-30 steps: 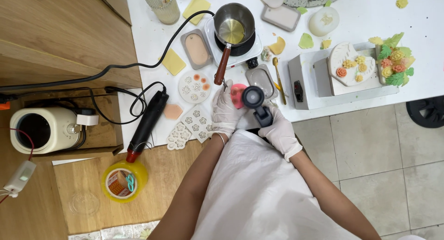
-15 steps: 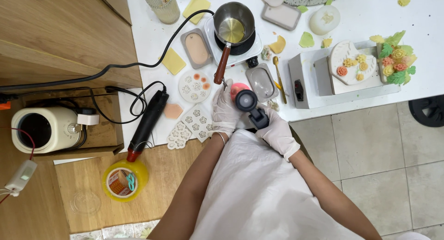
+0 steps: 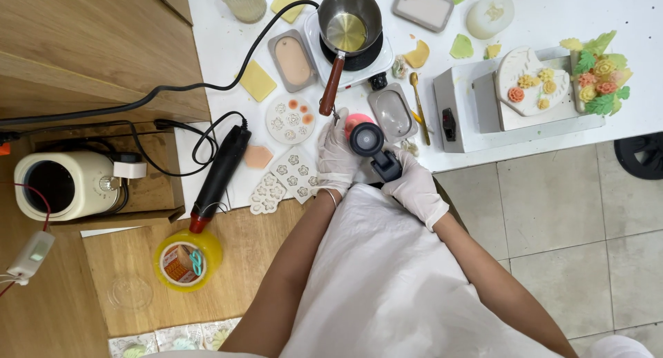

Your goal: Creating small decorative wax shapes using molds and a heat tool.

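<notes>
White worktop (image 3: 552,13) crowded with moulds and wax pieces: the gloved right hand (image 3: 414,187) is clamped on a black heat gun (image 3: 373,147), while the gloved left hand (image 3: 336,154) closes its fingers on a pink mould (image 3: 353,120) near its edge, just beside the gun's nozzle.

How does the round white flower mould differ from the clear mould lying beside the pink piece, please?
The round white mould is a disc with many small flower cavities, some filled orange. The clear mould is rectangular with one large oval cavity and looks empty. Both lie flat on the white table.
</notes>
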